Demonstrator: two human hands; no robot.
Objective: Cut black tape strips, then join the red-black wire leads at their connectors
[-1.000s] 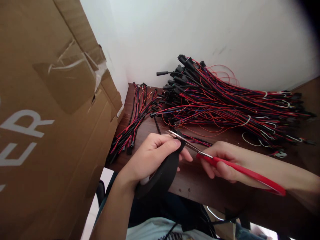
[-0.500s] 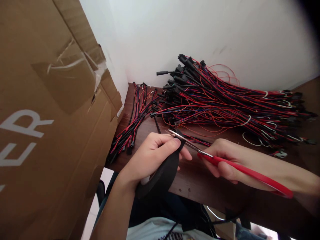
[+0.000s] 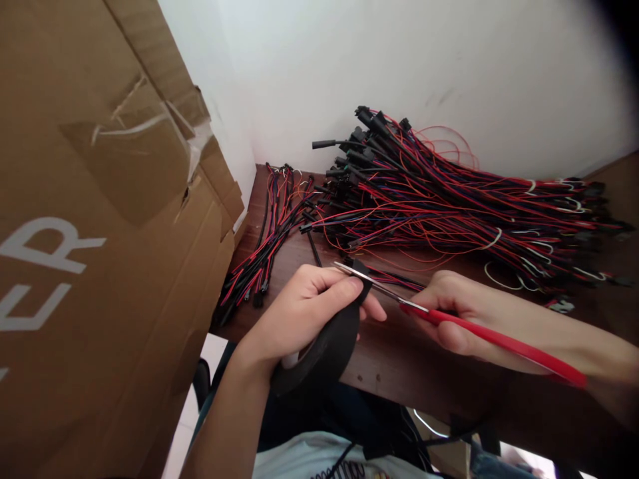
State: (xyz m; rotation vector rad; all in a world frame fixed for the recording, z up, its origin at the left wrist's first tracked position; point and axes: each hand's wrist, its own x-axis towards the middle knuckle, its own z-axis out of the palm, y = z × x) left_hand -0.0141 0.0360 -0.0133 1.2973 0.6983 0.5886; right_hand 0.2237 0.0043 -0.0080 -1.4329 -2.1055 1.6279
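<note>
My left hand grips a roll of black tape over the front edge of a dark wooden table, thumb and fingers pinching the tape's free end. Red-handled scissors are held in my right hand, fingers wrapped around the handle near the pivot. The metal blades point left and cross the tape end at my left fingertips. A short red and black wire piece lies just behind the blades.
A big heap of red, black and blue wire harnesses with black connectors fills the table's back. A smaller bundle lies at the left. A large cardboard box stands at the left, a white wall behind.
My right hand with the scissors has shifted slightly right and up. The left hand and tape roll have stayed almost in place.
</note>
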